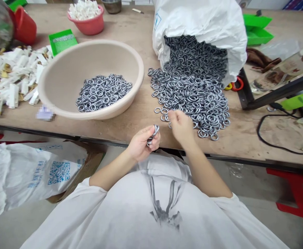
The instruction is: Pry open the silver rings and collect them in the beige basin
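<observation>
My left hand (143,143) is closed around a few grey rings (153,134) at the table's front edge. Just to the right, my right hand (181,127) reaches to the near edge of a heap of grey rings (195,97), its fingers pinched together; what is between them is hidden. The heap spills out of a white sack (200,20) lying with its mouth toward me. Left of it stands a wide beige basin (52,79) with many similar grey rings (104,92) in its bottom.
White plastic pieces (16,76) lie piled at the left, near a green tray (63,41). A pink bowl (87,22) of white parts stands behind the basin. On the right are a black metal frame (278,90) and a black cable (260,135). A printed sack (37,173) lies below the table.
</observation>
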Tool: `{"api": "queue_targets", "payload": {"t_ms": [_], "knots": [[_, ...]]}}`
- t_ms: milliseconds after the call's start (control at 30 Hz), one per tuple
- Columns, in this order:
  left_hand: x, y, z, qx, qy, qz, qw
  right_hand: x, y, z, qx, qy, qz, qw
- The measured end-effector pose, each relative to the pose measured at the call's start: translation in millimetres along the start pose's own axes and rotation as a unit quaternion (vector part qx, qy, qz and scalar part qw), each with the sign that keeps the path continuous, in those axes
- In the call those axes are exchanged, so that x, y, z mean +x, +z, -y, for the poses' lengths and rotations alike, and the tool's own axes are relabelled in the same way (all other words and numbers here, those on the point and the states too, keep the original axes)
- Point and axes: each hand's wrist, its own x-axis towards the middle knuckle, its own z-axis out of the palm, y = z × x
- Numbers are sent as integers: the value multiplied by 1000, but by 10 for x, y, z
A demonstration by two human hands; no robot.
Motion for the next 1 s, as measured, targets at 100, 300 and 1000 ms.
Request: {"api": "queue_targets", "payload": {"t_ms": [100,300,1000], "knots": [[-56,16,-17,7,-5,8,1000,138,-84,-71,-51,8,-22,998],[-33,-98,-135,52,21,-40,998,85,36,72,-239,-34,105,965],[176,-130,-221,106,67,-176,976,160,81,-21,-256,-54,120,958]]}}
